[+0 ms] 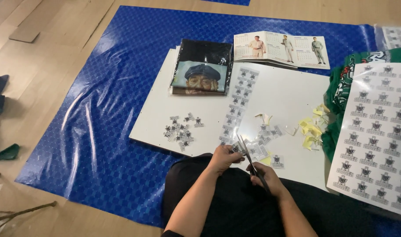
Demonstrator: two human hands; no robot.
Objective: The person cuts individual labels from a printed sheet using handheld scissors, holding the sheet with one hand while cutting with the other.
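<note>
My left hand (pixel 223 158) pinches the near end of a long clear strip of black-and-white stickers (pixel 237 101), which runs away from me across a white board (pixel 288 96). My right hand (pixel 267 177) grips a pair of scissors (pixel 248 156), blades pointing up-left at the strip just beside my left fingers. A pile of small cut-out stickers (pixel 182 129) lies on the board to the left. More cut pieces (pixel 264 134) lie just beyond my hands.
A folded black garment in a clear bag (pixel 202 66) and an open calendar booklet (pixel 281 48) lie at the board's far side. Yellow and white paper scraps (pixel 312 127), green fabric (pixel 340 94) and a full sticker sheet (pixel 378 131) sit right. Blue plastic sheeting (pixel 104 109) covers the wooden floor.
</note>
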